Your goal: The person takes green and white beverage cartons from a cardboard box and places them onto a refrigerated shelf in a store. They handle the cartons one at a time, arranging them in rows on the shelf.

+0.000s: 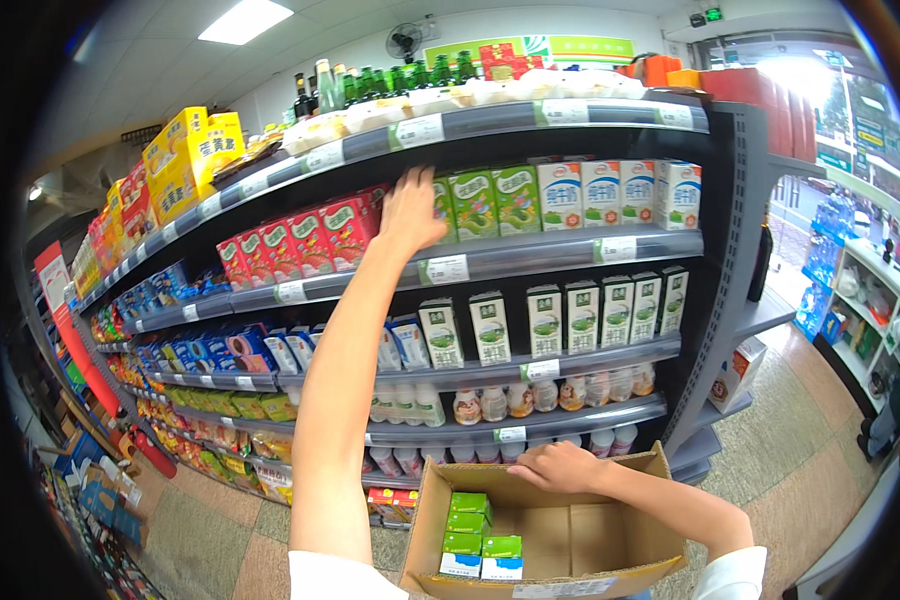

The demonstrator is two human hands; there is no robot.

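Note:
My left hand (pixel 414 208) reaches onto the upper shelf, between red drink cartons (pixel 345 229) on its left and green drink cartons (pixel 472 202) on its right. Its fingertips point into the shelf; whether they hold a carton is hidden. My right hand (pixel 562 468) rests over the far rim of an open cardboard box (pixel 607 525), its fingers bent over the edge. Several small green-topped cartons (pixel 466 523) stand in the box's left part. White and blue milk cartons (pixel 600 195) line the shelf farther right.
Below are shelves with white-green cartons (pixel 583 319), bottles (pixel 493 405) and blue packets (pixel 247 349). Price-tag rails (pixel 487 262) edge the shelves. Glass bottles (pixel 420 75) stand on top. A fire extinguisher (pixel 152 452) is at the left; a person's leg (pixel 885 435) shows at the far right.

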